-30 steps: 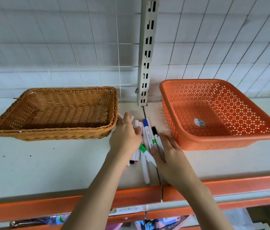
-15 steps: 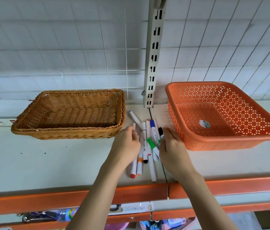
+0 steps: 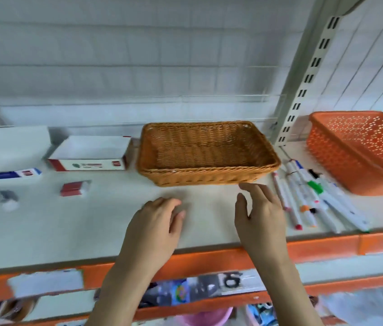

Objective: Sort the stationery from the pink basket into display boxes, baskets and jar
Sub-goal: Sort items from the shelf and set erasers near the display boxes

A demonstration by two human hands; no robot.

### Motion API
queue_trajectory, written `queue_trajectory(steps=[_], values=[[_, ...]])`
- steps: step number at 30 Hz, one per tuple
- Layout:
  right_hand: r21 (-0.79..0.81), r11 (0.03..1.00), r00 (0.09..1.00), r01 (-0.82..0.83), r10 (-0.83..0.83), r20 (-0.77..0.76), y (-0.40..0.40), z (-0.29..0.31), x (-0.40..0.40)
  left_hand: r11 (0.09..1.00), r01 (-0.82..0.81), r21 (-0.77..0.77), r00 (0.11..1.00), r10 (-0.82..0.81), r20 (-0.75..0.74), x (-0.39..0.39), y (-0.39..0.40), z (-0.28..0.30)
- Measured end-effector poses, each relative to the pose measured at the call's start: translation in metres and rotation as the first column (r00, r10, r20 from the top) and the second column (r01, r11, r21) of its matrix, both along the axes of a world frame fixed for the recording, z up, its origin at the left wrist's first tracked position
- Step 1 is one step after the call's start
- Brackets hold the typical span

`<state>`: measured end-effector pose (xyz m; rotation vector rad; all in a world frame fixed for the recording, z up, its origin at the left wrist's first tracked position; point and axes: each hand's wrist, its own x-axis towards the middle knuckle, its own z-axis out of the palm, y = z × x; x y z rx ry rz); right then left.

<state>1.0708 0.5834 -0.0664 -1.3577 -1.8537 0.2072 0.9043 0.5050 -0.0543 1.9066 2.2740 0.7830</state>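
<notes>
Several white markers [image 3: 310,196] with coloured caps lie in a loose row on the white shelf [image 3: 68,231], between the empty wicker basket [image 3: 205,154] and the empty orange plastic basket [image 3: 362,151]. My right hand [image 3: 259,220] hovers open just left of the markers, in front of the wicker basket, holding nothing. My left hand [image 3: 156,228] rests open over bare shelf further left, fingers slightly curled. A bit of something pink [image 3: 205,317] shows on the level below. The view is motion-blurred.
At the far left stand white display boxes [image 3: 89,152], a blue-and-white box [image 3: 7,175], a small red-and-white item [image 3: 75,188] and a small grey item [image 3: 9,198]. A slotted upright post [image 3: 303,90] rises behind the baskets. The shelf has an orange front edge [image 3: 209,260].
Both hands have come off the markers and moved left along the shelf. The view has swung left, bringing the display boxes into sight. The markers stay on the shelf.
</notes>
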Motion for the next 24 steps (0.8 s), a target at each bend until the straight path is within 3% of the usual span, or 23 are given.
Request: queue_trajectory(steps=[8, 15, 24], values=[[-0.142, 0.978, 0.988, -0.154, 0.155, -0.008, -0.095, 0.002, -0.151, 0.992, -0.126, -0.017, 0.99, 0.127, 0.063, -0.178, -0.096, 0.009], [-0.18, 0.936, 0.946, -0.301, 0.317, 0.066, -0.115, 0.0, -0.219, 0.972, -0.234, -0.006, 0.97, 0.234, 0.067, -0.253, -0.143, 0.002], [-0.181, 0.906, 0.909, -0.383, 0.404, 0.098, -0.148, -0.003, -0.321, 0.958, -0.28, 0.063, 0.959, 0.275, 0.074, -0.353, -0.191, -0.002]])
